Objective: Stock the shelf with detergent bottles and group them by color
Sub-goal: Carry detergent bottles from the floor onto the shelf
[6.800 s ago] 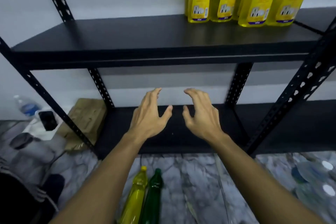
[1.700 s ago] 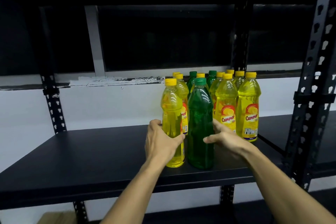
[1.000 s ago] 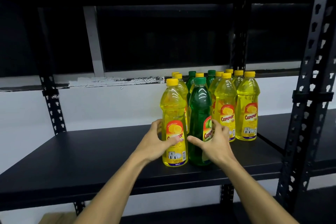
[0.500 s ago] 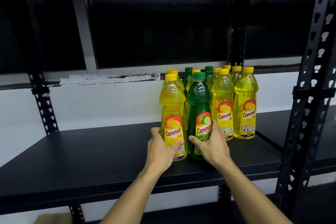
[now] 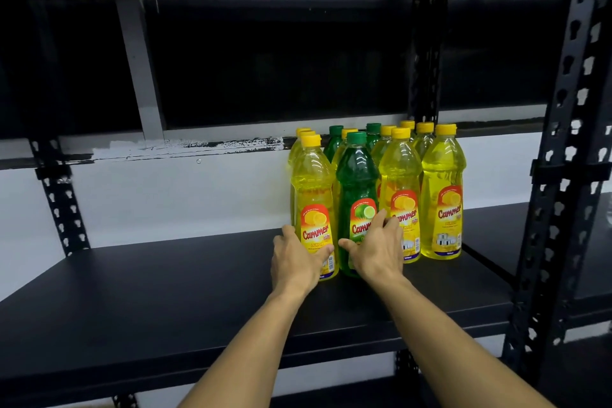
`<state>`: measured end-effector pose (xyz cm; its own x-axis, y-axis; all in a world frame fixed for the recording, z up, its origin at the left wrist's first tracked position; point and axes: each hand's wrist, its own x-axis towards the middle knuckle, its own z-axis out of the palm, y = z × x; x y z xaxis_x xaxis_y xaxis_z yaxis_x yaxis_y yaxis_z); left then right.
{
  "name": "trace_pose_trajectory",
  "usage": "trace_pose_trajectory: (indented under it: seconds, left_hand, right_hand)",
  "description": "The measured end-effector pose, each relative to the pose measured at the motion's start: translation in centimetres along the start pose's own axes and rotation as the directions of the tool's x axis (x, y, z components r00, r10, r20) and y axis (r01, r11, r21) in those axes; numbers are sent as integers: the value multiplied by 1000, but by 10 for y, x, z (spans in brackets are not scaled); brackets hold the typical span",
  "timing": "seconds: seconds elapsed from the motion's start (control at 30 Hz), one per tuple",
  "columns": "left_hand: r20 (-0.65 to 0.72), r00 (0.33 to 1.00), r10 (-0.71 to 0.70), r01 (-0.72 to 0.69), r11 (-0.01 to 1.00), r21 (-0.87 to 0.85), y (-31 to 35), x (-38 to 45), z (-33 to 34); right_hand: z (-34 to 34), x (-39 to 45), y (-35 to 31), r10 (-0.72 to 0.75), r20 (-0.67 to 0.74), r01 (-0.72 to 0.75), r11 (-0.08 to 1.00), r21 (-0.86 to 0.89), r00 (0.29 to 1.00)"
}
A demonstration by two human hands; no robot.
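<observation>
Forearms: both reach in from the bottom edge, over the front lip of the shelf (image 5: 165,291).
Left hand (image 5: 294,262): curled round the lower part of the front yellow bottle (image 5: 313,195), thumb across its label, fingers behind on the left side.
Right hand (image 5: 376,253): curled round the lower part of the green bottle (image 5: 357,182), thumb on the left of it, fingers over the label on the right.
Held bottles: both upright on the shelf, touching side by side, at the front left of the group.
Front row, right: two more yellow bottles (image 5: 442,195) stand upright just beside the green one.
Behind: further yellow-capped bottles, with two green caps (image 5: 336,130) among them.
Far: white wall (image 5: 165,195), dark band above; perforated black upright (image 5: 563,142) at right.
</observation>
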<state>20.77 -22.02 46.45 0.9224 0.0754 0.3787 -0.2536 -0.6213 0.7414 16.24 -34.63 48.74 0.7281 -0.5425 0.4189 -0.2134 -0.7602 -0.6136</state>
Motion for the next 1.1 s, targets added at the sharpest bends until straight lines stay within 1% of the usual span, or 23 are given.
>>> trace_pose_trajectory:
  seconds: [0.1, 0.37, 0.63, 0.8, 1.0, 1.1]
  left_hand:
    - [-1, 1000, -1, 1, 1000, -6, 0, 5, 4]
    - [-1, 1000, 18, -18, 1000, -1, -1, 14, 11]
    - [1, 999, 36, -36, 999, 0, -2, 20, 17]
    - [-17, 1000, 22, -21, 1000, 12, -1, 21, 20]
    - [-21, 1000, 12, -11, 1000, 17, 0, 20, 20]
    - [-17, 1000, 7, -7, 1000, 22, 1, 19, 20]
  right_hand:
    - [4, 2, -1, -18, -47, 18, 1000, -11, 999]
    - [10, 6, -3, -23, -76, 20, 999, -44, 997]
    - [11, 12, -1, -20, -60, 17, 999, -48, 998]
    - [9, 15, 0, -29, -30, 27, 997, -79, 999]
    - [11, 15, -2, -92, -24, 86, 981, -172, 995]
    - [11, 15, -2, -95, -15, 91, 983, -158, 995]
